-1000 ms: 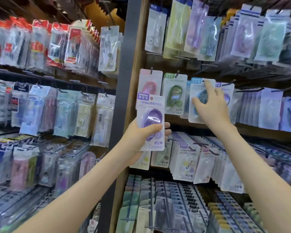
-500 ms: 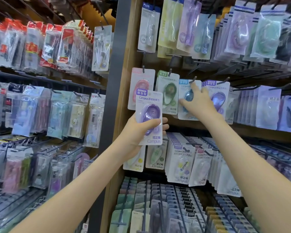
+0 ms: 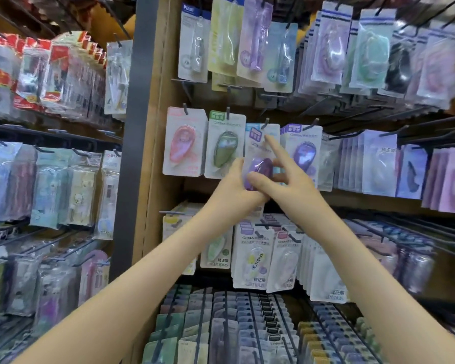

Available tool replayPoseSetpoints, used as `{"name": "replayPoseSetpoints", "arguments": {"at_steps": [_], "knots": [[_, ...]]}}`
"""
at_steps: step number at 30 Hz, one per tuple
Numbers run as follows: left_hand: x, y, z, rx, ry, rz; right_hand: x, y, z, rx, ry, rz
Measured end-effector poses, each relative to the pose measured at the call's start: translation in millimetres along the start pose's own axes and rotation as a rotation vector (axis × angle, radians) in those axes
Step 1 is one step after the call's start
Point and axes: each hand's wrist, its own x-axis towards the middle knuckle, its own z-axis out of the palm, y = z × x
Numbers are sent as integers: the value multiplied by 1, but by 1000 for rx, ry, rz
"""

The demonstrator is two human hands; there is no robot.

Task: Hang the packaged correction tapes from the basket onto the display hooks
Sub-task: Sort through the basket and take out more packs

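two hands meet at the middle row of the display, both on one purple correction tape pack (image 3: 258,164). going left to right: the pink pack (image 3: 183,143) and the green pack (image 3: 225,147) hang on their own hooks near the left edge of the wooden panel (image 3: 153,153). next, the left hand (image 3: 234,185) is closed on the pack's lower part from the left, and the pack stands upright, long axis vertical, its top just below the tip of a hook (image 3: 265,123) that carries a blue-topped pack. the right hand (image 3: 281,177) pinches the blister, forefinger lifted up the card toward that tip. right of it hangs a row of matching purple packs (image 3: 304,153) on the neighbouring hook (image 3: 311,124), probably the proper home. the hanging hole is hidden, so alignment cannot be told. the crowded neighbouring cards leave little room. no basket is in view.
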Motion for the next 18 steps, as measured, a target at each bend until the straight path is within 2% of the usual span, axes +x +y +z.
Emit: {"name": "replayPoseSetpoints", "arguments": {"at_steps": [2,4,5,8,10,14,18], "knots": [[7,2,10,135,-63,24,-2,4,-14,54,98,-4],[13,5,15,288,-145,93,0,7,-30,-27,232,-27],[15,5,15,400,-124,173,3,9,-39,-93,305,-41],[34,-6,9,791,189,455,18,17,-62,-316,416,-34],[50,-19,3,961,291,419,30,21,-72,-470,398,15],[65,-34,-3,1198,300,291,52,29,-77,-617,336,70],[68,-38,-2,1245,309,293,63,34,-78,-695,303,162]]}}
